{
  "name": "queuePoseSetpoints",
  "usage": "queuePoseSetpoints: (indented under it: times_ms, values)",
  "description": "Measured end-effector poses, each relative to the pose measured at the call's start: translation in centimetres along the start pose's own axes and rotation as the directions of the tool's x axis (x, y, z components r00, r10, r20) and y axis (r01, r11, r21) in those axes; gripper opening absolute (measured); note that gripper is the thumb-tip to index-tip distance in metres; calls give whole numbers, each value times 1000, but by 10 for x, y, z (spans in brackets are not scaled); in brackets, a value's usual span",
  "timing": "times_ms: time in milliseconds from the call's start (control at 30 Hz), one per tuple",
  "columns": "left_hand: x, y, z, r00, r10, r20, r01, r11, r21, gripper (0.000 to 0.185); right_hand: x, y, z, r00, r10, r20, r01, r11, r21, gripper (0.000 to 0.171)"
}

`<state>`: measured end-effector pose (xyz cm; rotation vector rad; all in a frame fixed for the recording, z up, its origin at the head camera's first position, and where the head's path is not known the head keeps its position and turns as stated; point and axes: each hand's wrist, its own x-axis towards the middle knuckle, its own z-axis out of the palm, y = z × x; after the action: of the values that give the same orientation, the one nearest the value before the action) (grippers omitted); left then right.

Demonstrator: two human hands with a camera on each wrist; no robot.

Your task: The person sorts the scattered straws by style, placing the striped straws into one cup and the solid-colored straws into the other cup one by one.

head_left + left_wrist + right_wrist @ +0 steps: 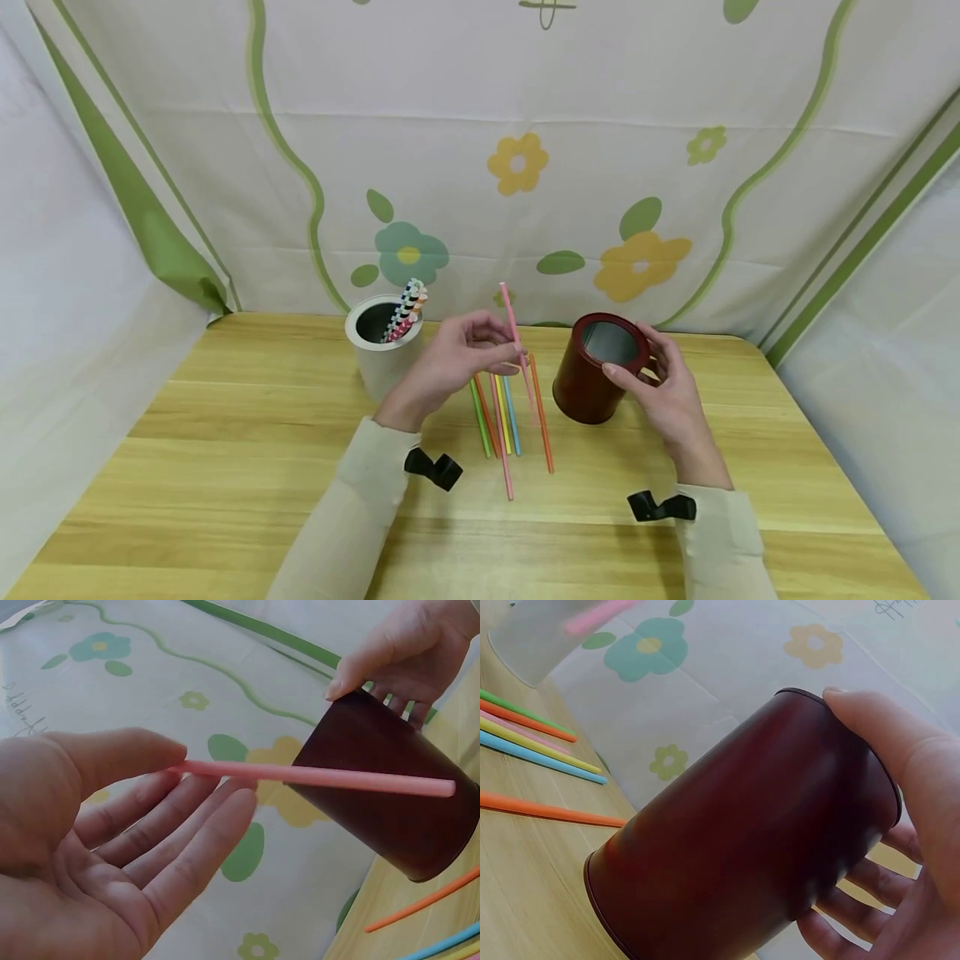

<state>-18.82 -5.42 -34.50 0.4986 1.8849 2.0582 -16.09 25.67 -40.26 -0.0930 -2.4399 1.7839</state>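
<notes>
My left hand (468, 350) pinches a pink drinking straw (507, 308) between thumb and index finger, the straw standing at a slant in the head view. In the left wrist view the same straw (337, 778) crosses in front of the dark red canister (390, 787). Thumb at the rim and fingers round the far side, my right hand (667, 392) holds that open-topped canister (588, 383). Its grey inner wall shows from above. Between the hands lie several loose straws in green (480, 421), yellow (504, 421), blue (513, 425), pink and orange (542, 425).
Left of the straws stands a white canister (378, 367) holding several patterned paper straws (405, 312). A flower-printed cloth (450, 208) hangs behind the wooden table (225, 467), and pale cloth closes off both sides.
</notes>
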Motion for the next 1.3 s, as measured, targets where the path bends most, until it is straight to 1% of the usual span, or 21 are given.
queuePoseSetpoints:
  times_ms: [133, 200, 267, 433, 500, 600, 700, 800, 967, 1100, 1200, 1300]
  values:
    - [3, 4, 2, 998, 38, -51, -40, 998, -38, 15, 0, 0, 0, 1000, 1, 0, -1, 1000, 4, 83]
    - [4, 8, 3, 997, 49, -63, -52, 997, -55, 15, 0, 0, 0, 1000, 1, 1, -1, 1000, 2, 83]
    - [5, 12, 4, 997, 58, -49, -61, 996, -60, 15, 0, 0, 0, 1000, 1, 2, -1, 1000, -1, 83]
    - [8, 26, 6, 996, 65, 54, -63, 997, -48, 10, 1, 0, 0, 1000, 0, -1, 0, 1000, -5, 83]
    - [11, 32, 7, 995, 66, 79, -63, 997, -38, 10, 1, 1, 0, 1000, -1, -4, 1, 1000, -4, 83]
    - [17, 39, 10, 994, 73, 83, -72, 997, -22, 11, 1, 1, 0, 1000, -2, -3, 2, 1000, -2, 84]
    - [22, 44, 12, 995, 72, 65, -72, 997, -3, 14, 2, 1, 0, 1000, -3, -2, 3, 1000, -7, 84]
    - [29, 46, 13, 997, 64, 51, -64, 998, -4, 14, 1, 1, 0, 1000, -3, -4, 3, 1000, -13, 84]
    - [38, 46, 15, 996, 66, 51, -63, 996, -62, 14, 0, 0, 1, 1000, -6, -6, 6, 1000, -10, 83]
    - [40, 47, 17, 994, 105, 38, -101, 990, -99, 14, 0, 0, 2, 1000, -16, -2, 16, 1000, -8, 84]
    - [43, 46, 19, 991, 136, 14, -134, 985, -105, 14, 0, -1, 2, 1000, -22, -3, 22, 1000, -13, 83]
    - [46, 40, 24, 991, 133, -7, -133, 989, -69, 13, 0, -2, 1, 1000, -22, -12, 22, 1000, -14, 82]
